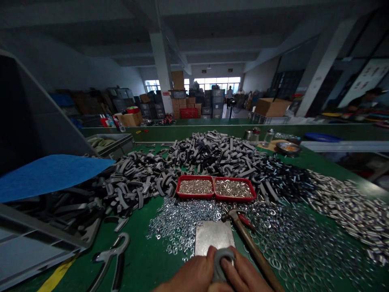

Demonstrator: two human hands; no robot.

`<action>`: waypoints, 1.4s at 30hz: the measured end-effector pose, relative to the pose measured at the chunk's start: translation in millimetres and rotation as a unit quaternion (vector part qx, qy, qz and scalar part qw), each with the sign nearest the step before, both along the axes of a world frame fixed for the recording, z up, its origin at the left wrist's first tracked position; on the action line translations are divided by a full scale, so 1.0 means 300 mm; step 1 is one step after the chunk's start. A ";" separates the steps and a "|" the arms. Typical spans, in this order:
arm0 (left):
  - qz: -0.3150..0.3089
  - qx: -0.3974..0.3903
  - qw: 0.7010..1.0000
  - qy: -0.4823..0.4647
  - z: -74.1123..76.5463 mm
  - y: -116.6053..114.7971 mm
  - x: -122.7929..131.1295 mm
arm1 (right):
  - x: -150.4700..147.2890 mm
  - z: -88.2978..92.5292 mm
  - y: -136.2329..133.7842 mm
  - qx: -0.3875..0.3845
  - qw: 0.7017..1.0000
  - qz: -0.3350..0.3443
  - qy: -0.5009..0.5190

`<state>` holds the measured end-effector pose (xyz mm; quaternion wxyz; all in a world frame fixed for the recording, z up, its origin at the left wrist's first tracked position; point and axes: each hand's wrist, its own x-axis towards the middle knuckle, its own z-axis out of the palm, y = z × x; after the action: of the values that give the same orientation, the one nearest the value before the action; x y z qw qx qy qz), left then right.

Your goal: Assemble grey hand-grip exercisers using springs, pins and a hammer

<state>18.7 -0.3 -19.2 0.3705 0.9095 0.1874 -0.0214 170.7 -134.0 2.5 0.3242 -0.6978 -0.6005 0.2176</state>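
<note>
At the bottom centre, my left hand [193, 272] and my right hand [247, 273] are both closed on a grey hook-shaped part [218, 265]. The part's curved end points up between my thumbs and fingers; its lower portion is hidden by the hands. Just beyond it lies a flat metal plate [212, 235], its near edge covered by my fingers. A hammer [247, 239] rests to the right of the plate, its wooden handle running down past my right hand. Behind its head is a small red-handled object [246, 222]. A plier-like tool [112, 255] with dark handles lies at left.
Two red trays [181, 195] of small metal pieces stand before a heap of grey parts [212, 154]. Small nuts or washers [173, 223], larger rings [291, 243] and metal cylinders [349, 202] spread around. A grey crate [88, 239] borders the left. One person sits far right.
</note>
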 end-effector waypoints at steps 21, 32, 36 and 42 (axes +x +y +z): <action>-0.035 0.303 0.952 0.028 0.023 0.523 0.767 | 0.587 -0.090 0.588 -0.089 0.920 -0.158 -0.346; 0.079 0.206 0.975 -0.023 0.127 0.429 0.695 | 0.545 -0.013 0.558 -0.076 0.937 -0.156 -0.305; 0.149 0.160 0.973 -0.072 0.164 0.382 0.636 | 0.544 -0.027 0.552 -0.052 0.954 -0.147 -0.258; 0.141 0.072 0.979 -0.128 0.101 0.200 0.291 | 0.575 -0.028 0.536 -0.007 0.971 -0.168 -0.169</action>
<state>105.9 59.7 11.2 0.3245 0.8933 0.2657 0.1615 343.3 26.8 -5.8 0.2450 -0.8176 -0.5193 0.0430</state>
